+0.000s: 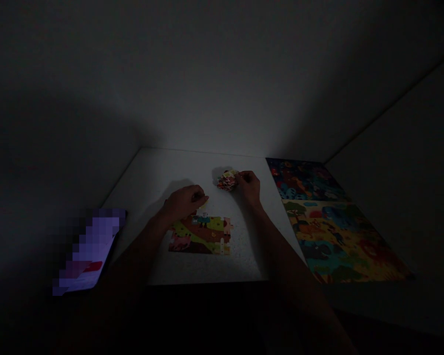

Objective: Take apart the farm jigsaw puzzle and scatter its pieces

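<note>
Dim room, pale walls (207,88) ahead and to the sides, soft shadows on them. Pale tabletop (210,268) below, looks flat. Along its right, a bright animal picture (336,236), and beyond it a darker picture (311,180); likely set aside so their pieces don't mix. On my left, a lit screen (92,249), blurred. Centre, near me: part-joined puzzle (200,236), ragged along its far edge, presumably close so I can read the joins. Left hand (181,201) over its far left corner, fingers curled narrow; pale scrap (203,203) at the tips, cannot tell if gripped. Right hand (249,188), also narrow, at the heap of loose pieces (226,183), probably kept within reach; whether one is pinched, cannot tell.
</note>
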`<state>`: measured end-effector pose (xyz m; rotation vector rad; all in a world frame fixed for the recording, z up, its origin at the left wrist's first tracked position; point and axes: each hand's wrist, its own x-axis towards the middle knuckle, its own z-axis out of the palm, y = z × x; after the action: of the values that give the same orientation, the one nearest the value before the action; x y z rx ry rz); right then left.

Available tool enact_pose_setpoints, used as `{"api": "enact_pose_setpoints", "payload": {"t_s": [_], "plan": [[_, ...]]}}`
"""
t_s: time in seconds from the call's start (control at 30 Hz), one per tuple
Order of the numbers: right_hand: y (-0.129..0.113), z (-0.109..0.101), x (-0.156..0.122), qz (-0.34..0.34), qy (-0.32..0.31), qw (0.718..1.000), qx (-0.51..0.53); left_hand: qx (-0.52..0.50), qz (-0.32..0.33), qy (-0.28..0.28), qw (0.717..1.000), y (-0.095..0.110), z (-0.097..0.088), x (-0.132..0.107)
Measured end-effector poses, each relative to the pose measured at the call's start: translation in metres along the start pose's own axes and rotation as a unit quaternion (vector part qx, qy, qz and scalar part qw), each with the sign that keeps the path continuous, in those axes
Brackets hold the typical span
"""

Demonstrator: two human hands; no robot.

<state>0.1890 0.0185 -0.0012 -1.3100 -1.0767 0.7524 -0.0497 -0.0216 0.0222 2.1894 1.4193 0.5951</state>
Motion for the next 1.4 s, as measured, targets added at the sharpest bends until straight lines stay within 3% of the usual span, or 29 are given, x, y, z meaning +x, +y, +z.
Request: {"api": "enact_pose_setpoints", "payload": {"t_s": [0.37, 0.53, 0.7, 1.2, 1.4], "plan": [[0.003, 0.0, 0.003, -0.014, -0.001, 1.0, -0.016, -0.079, -0.019, 0.005, 0.997, -0.004, -0.001, 0.001], [0.006, 0.001, 0.004, -0.022, -0.002, 1.0, -0.007, -0.183, -0.018, -0.019, 0.983, -0.004, -0.003, -0.002], [0.011, 0.002, 0.006, -0.014, 0.0, 1.0, 0.002, -0.187, -0.005, -0.037, 0.982, -0.004, -0.007, -0.002], [0.011, 0.003, 0.008, -0.003, 0.004, 1.0, 0.014, -0.296, -0.113, -0.017, 0.948, 0.006, -0.009, 0.001], [0.008, 0.004, 0.007, -0.003, 0.0, 1.0, 0.014, -0.267, -0.036, 0.021, 0.963, 0.026, -0.014, 0.027]]}}
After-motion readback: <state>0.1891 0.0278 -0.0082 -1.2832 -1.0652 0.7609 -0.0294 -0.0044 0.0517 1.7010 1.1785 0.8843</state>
